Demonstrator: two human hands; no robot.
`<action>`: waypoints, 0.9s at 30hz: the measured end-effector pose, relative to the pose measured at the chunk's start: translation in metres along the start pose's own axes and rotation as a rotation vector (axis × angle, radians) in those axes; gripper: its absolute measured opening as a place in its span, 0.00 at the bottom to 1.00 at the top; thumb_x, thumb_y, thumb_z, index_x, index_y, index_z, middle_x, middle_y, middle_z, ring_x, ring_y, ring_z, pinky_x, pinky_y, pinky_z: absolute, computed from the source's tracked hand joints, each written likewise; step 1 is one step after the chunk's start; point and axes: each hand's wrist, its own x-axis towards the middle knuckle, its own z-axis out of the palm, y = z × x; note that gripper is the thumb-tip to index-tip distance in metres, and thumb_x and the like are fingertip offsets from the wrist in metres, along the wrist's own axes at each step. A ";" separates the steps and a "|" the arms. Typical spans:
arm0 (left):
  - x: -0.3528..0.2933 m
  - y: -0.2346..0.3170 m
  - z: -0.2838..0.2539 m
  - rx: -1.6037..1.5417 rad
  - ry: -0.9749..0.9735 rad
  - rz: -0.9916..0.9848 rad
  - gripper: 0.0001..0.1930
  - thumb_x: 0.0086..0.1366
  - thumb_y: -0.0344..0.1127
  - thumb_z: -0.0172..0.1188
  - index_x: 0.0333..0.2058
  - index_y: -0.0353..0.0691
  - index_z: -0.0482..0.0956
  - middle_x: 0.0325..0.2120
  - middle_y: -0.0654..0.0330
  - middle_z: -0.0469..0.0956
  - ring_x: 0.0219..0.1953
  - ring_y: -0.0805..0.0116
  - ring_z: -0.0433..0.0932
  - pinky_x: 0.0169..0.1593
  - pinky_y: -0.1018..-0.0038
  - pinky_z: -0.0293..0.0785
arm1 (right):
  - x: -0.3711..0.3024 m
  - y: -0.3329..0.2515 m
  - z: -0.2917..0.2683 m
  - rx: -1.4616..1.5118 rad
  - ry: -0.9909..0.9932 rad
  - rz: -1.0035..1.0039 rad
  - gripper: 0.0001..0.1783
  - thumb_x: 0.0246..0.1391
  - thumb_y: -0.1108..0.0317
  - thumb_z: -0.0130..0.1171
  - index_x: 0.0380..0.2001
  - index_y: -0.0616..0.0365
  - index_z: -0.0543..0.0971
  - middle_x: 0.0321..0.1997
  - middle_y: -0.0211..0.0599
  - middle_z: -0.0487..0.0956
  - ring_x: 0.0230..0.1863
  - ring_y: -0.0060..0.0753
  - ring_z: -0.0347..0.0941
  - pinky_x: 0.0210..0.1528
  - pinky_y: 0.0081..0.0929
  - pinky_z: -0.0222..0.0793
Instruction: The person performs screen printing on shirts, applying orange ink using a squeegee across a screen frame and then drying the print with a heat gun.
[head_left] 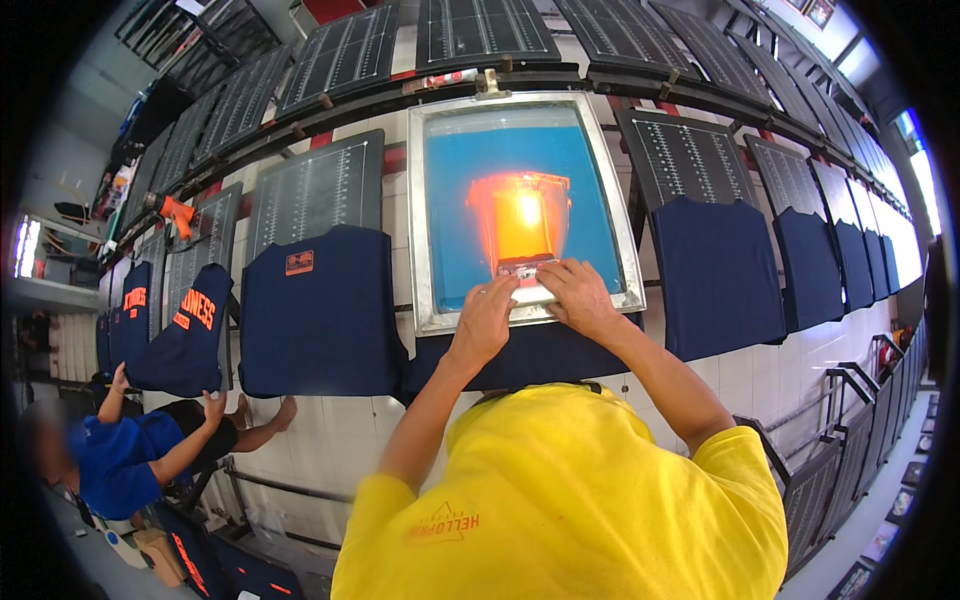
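Both my hands grip a squeegee [534,294] near the front end of a screen-printing frame [418,220]. My left hand [485,318] has its fingers closed on the squeegee's left end, and my right hand [584,298] is closed on the right end. The frame is silver with blue mesh [450,160]. Bright orange ink [522,212] covers the middle of the mesh, beyond the squeegee. Under the frame lies a navy shirt [480,366], its near part showing. The squeegee's blade is hidden.
Navy shirts lie on boards to the left [315,320] and right [715,270]. Dark boards with white marks [490,35] form a far row. At left, a person in blue [130,450] holds a printed shirt [190,335]. An orange tool [178,214] stands beyond.
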 end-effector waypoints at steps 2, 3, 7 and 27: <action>0.004 -0.001 -0.004 0.002 0.000 -0.004 0.18 0.65 0.23 0.53 0.54 0.35 0.73 0.56 0.49 0.75 0.59 0.51 0.72 0.58 0.57 0.65 | 0.002 -0.001 0.001 -0.008 0.024 0.005 0.31 0.36 0.69 0.72 0.49 0.56 0.76 0.53 0.34 0.77 0.52 0.41 0.71 0.48 0.37 0.66; 0.002 -0.003 -0.003 0.006 0.014 0.005 0.19 0.64 0.23 0.53 0.54 0.35 0.73 0.56 0.50 0.75 0.59 0.52 0.73 0.58 0.58 0.65 | 0.004 -0.003 0.000 -0.012 0.029 0.003 0.31 0.36 0.69 0.72 0.49 0.56 0.76 0.52 0.34 0.77 0.52 0.40 0.71 0.47 0.37 0.66; -0.014 0.000 0.002 0.103 0.028 0.017 0.19 0.63 0.26 0.56 0.54 0.36 0.73 0.54 0.52 0.76 0.58 0.57 0.74 0.55 0.58 0.65 | -0.005 -0.009 0.005 0.013 -0.003 0.025 0.28 0.36 0.71 0.69 0.47 0.56 0.77 0.52 0.33 0.78 0.50 0.39 0.72 0.45 0.36 0.65; 0.053 -0.025 -0.020 0.153 0.079 0.050 0.19 0.63 0.26 0.55 0.54 0.42 0.74 0.50 0.55 0.79 0.52 0.60 0.78 0.53 0.60 0.58 | 0.055 0.024 0.005 0.005 0.118 0.107 0.23 0.37 0.73 0.69 0.43 0.52 0.80 0.45 0.29 0.81 0.45 0.36 0.74 0.43 0.37 0.65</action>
